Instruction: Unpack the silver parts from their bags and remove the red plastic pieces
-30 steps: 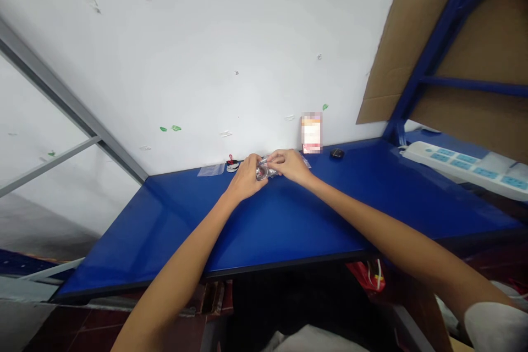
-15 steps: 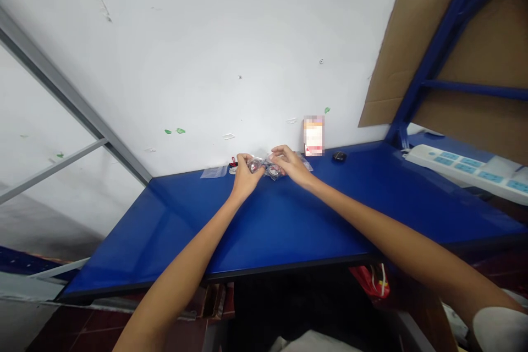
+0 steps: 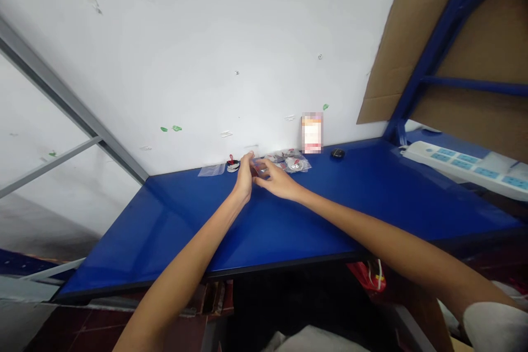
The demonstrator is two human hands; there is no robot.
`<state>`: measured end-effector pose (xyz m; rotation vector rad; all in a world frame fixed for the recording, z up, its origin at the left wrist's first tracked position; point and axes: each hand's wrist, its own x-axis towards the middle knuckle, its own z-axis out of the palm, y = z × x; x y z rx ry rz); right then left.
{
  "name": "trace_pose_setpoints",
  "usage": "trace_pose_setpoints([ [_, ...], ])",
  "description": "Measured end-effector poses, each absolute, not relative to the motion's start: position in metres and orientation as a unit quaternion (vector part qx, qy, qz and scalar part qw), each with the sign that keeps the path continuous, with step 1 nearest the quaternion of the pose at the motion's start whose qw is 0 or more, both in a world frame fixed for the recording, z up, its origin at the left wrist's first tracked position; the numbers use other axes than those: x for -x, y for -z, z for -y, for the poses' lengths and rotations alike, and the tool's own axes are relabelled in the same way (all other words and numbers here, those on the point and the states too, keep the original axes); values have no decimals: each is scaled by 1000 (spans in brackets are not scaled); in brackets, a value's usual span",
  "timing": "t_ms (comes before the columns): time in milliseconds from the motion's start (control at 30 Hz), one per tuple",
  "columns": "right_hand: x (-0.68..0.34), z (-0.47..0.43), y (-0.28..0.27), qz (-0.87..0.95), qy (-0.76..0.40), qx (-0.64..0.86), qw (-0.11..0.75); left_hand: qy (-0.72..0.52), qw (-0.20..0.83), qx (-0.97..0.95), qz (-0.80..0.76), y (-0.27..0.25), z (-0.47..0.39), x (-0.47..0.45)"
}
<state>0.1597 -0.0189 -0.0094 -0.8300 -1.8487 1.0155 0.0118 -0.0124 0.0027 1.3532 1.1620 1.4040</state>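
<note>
My left hand (image 3: pixel 245 177) stands on edge over the back of the blue table (image 3: pixel 198 209), its palm turned right and its fingers mostly hidden. My right hand (image 3: pixel 279 180) reaches in from the right with fingers curled toward that palm. Between the two hands shows a small dark and reddish thing (image 3: pixel 255 171), largely covered, its kind unclear. Just behind my right hand lie clear plastic bags (image 3: pixel 295 164) with roundish pale pieces inside. Left of my left hand are a small round piece with a red cord (image 3: pixel 232 165) and a flat clear zip bag (image 3: pixel 212 170).
A blurred card (image 3: pixel 312 133) leans on the white wall, with a small black object (image 3: pixel 337 153) to its right. A white power strip (image 3: pixel 470 168) lies at the right by a blue metal frame (image 3: pixel 429 66) and cardboard. A red bag (image 3: pixel 369 276) hangs below the table edge.
My hands have come closer together and left the bags on the table, which now show more fully. The clear bagged piece in my left hand is now hidden from view.
</note>
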Motion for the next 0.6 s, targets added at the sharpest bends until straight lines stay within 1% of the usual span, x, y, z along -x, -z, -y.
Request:
trace_pose_setpoints([
  [100, -167, 6, 10, 708, -454, 320, 436, -597, 461, -502, -423, -15, 20, -16],
  [200, -178, -9, 9, 676, -499, 308, 447, -602, 459, -515, -402, -24, 25, -15],
  [300, -189, -18, 7, 679, -491, 322, 441, -584, 457, -526, -416, -24, 25, -12],
  [400, -195, -14, 2, 732, -410, 340, 426, -578, 465, -509, -436, -19, 22, -11],
  [600, -195, 7, -2, 842, -152, 371, 361, -583, 516, -450, -438, -15, 22, -12],
])
